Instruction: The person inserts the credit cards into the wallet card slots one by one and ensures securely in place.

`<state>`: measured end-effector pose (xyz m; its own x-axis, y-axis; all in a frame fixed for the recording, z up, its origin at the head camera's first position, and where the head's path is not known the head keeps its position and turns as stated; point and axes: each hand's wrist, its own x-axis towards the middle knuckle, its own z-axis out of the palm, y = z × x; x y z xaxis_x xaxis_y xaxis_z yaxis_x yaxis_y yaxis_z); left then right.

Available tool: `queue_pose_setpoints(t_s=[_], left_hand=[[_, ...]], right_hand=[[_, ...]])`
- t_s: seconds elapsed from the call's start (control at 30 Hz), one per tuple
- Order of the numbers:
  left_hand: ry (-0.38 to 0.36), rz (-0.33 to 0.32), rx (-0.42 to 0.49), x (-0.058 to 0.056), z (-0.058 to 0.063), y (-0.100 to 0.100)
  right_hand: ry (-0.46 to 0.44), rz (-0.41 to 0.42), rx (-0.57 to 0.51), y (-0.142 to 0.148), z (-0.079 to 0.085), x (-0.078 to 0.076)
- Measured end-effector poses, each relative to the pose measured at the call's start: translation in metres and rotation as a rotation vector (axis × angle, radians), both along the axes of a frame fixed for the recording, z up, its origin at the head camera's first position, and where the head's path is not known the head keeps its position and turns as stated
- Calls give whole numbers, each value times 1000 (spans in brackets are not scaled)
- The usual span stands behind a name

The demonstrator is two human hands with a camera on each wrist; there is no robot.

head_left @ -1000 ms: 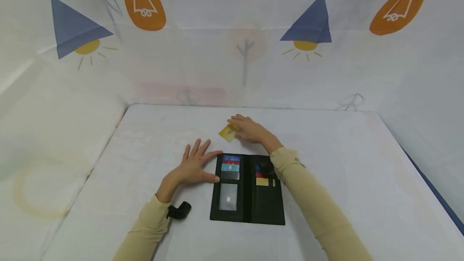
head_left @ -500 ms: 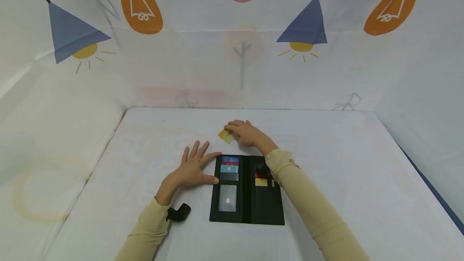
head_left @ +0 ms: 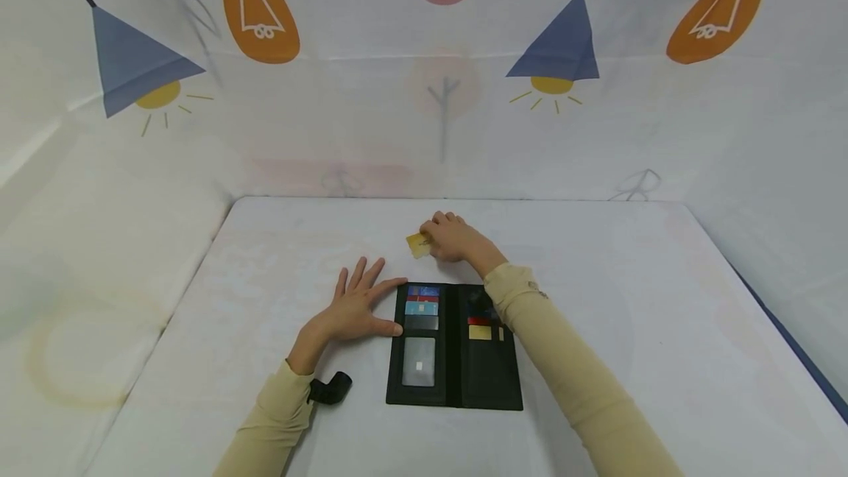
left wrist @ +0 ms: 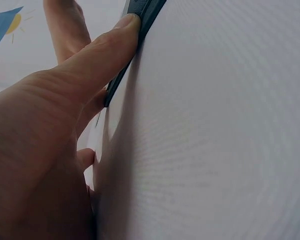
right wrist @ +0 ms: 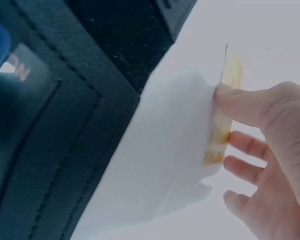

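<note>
A black bifold wallet (head_left: 490, 381) lies open flat on the white table, with several cards in its slots and a clear window pocket on its left half. My left hand (head_left: 354, 311) is spread at the wallet's left edge; in the left wrist view its thumb (left wrist: 115, 45) presses on that edge. Beyond the wallet's top edge, my right hand (head_left: 457, 240) pinches a yellow card (head_left: 418, 244) between thumb and fingers. The right wrist view has this card (right wrist: 222, 120) tilted up on edge, apart from the wallet (right wrist: 90, 125). My right forearm covers the wallet's upper right corner.
The white table (head_left: 298, 227) runs back to a pale fabric wall (head_left: 364, 109) printed with lamps and bulbs. A black wrist camera (head_left: 331, 389) sticks out beside my left cuff. The table's right edge (head_left: 788, 330) borders a dark blue strip.
My right hand has kept hold of the yellow card near the same spot, shifting slightly and curling its fingers more around it. The left hand and the wallet have stayed in place.
</note>
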<state>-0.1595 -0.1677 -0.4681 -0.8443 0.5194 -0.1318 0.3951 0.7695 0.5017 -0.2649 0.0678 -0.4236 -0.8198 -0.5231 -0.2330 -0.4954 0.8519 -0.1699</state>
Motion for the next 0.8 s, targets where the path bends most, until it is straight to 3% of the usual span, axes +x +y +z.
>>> queue_pose_setpoints(t_s=[0.5,0.8], left_hand=[[0,-1,-6,0,2,0],[5,-4,-2,0,1,1]], right_hand=[[12,-79,-54,1,-5,-5],[129,-61,-27,5,0,0]])
